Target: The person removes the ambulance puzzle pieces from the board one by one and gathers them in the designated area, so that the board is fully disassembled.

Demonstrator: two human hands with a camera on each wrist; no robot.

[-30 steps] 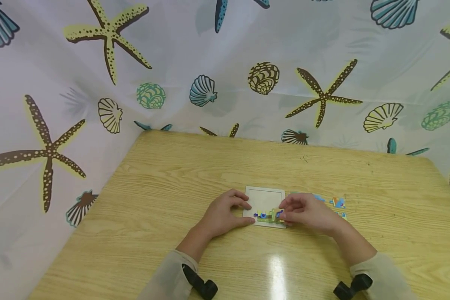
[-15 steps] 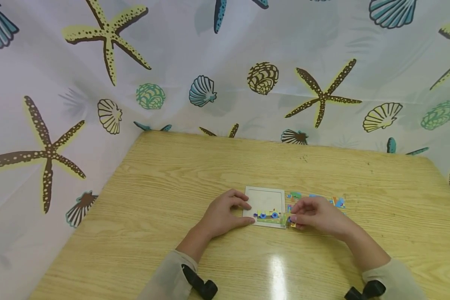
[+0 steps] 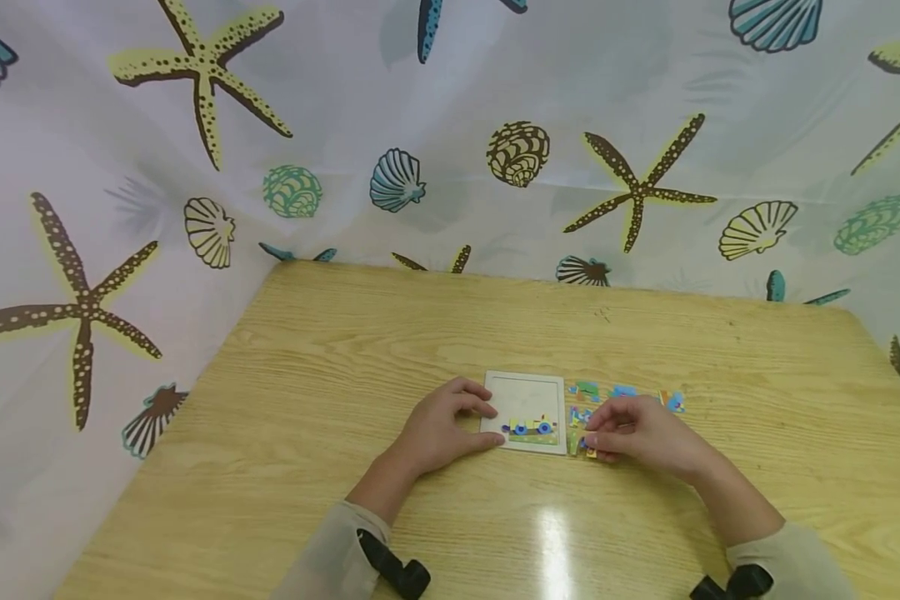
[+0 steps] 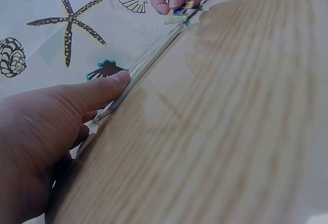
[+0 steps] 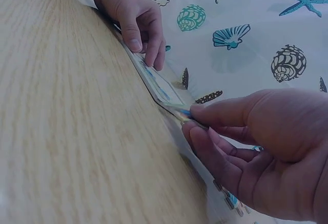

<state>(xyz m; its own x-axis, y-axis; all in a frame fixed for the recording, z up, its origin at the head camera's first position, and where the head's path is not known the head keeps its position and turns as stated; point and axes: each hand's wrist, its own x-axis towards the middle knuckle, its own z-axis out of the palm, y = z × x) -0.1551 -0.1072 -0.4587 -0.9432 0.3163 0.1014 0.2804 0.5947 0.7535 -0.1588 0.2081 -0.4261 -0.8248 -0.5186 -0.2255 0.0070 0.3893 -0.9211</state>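
A square white puzzle tray (image 3: 521,396) lies on the table, with joined puzzle pieces (image 3: 532,432) showing a yellow vehicle with blue wheels along its near side. My left hand (image 3: 448,423) rests at the tray's left side, thumb at the near corner and fingers farther up; the left wrist view shows its thumb (image 4: 110,84) lying straight along the edge. Just off the tray's near right corner, my right hand (image 3: 636,435) pinches a puzzle piece (image 3: 576,444) of green, yellow and blue between thumb and index finger. In the right wrist view, the piece (image 5: 183,112) appears edge-on, partly covered by the fingertips.
Several loose puzzle pieces (image 3: 587,390) lie to the right of the tray, some partly behind my right hand. A wood-grain table (image 3: 360,333) extends around them. A white curtain (image 3: 450,108) printed with starfish and shells hangs behind and at the left.
My right hand has moved right with its piece, from over the joined pieces to beside the tray, uncovering the vehicle's right wheel. My left hand has stayed on the tray. The head view has shifted slightly.
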